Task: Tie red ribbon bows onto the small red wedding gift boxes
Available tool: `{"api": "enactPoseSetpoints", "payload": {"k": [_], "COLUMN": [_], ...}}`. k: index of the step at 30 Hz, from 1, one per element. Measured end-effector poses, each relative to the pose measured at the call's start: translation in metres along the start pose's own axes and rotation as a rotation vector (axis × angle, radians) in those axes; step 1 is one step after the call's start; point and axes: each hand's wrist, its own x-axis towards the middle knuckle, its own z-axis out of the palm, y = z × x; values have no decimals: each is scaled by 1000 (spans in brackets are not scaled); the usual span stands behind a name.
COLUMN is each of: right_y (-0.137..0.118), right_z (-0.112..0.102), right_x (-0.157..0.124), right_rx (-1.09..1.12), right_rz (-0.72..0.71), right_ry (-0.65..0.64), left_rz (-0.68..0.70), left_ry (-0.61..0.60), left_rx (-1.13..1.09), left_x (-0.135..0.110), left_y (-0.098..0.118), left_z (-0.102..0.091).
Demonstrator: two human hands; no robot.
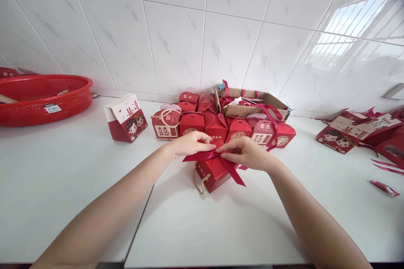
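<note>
A red gift box (217, 173) with a twisted rope handle (200, 181) stands on the white table in front of me. Dark red ribbon (232, 170) crosses its top, gathered at a knot with loose ends spreading to both sides. From the left, my left hand (194, 143) pinches the ribbon close to the knot. My right hand (244, 152) has thumb and fingers closed on the ribbon at the knot's right side. The fingers partly hide the knot.
Several red gift boxes (191, 122) stand behind, beside an open cardboard box (273, 100) holding ribbons. A white-topped house-shaped box (126, 117) and a red plastic basket (67, 100) are left. More boxes (339, 138) and a small red packet (385, 188) lie right.
</note>
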Motion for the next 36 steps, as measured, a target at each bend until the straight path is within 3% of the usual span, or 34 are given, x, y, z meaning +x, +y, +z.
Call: {"api": "enactPoseSetpoints", "payload": {"k": [11, 18, 25, 36], "right_y": [-6, 1, 4, 2], "right_z": [15, 14, 16, 16], "right_x": [2, 4, 6, 5], "right_rx": [-136, -298, -387, -372], "right_rz": [-94, -360, -402, -343], "right_ry": [196, 121, 125, 105], "left_rz": [39, 36, 5, 44], "left_ry": [15, 88, 260, 292], "left_rx": [36, 90, 196, 265], "left_x": [-1, 4, 5, 4], "left_y": [-1, -6, -8, -9], "left_z": [0, 0, 4, 4]}}
